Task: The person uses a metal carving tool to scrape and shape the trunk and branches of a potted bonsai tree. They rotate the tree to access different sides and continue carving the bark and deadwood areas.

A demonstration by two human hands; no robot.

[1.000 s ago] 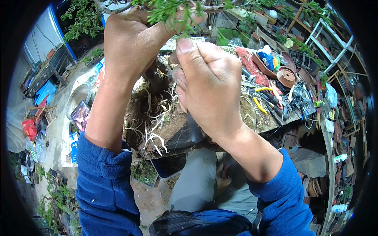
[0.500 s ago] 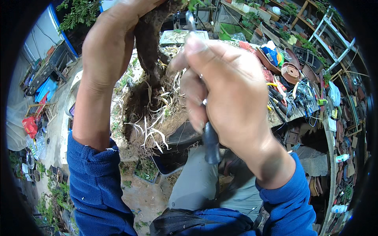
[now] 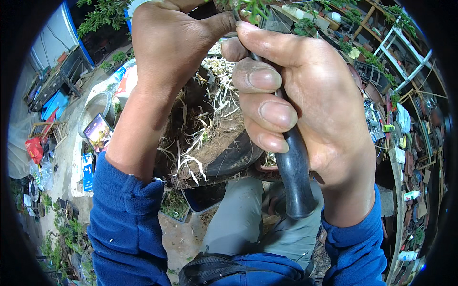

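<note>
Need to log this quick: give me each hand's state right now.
Left hand: closed around the plant's trunk above the root ball.
Right hand: closed on a dark tool handle.

Around my knees, clutter spreads over the dirt yard. At my left lies a round metal basin [image 3: 95,107], with a glossy printed packet [image 3: 98,132] just beside it and a blue box [image 3: 87,164] nearer my leg. A red plastic bag [image 3: 34,148] sits near the far left edge, close to a blue sheet [image 3: 53,102] and a dark crate [image 3: 64,76]. At my right, a white metal rack [image 3: 398,40] tilts above shelves crowded with small pots [image 3: 420,162]. Between my legs stands a dark tray of green seedlings [image 3: 174,205].
</note>
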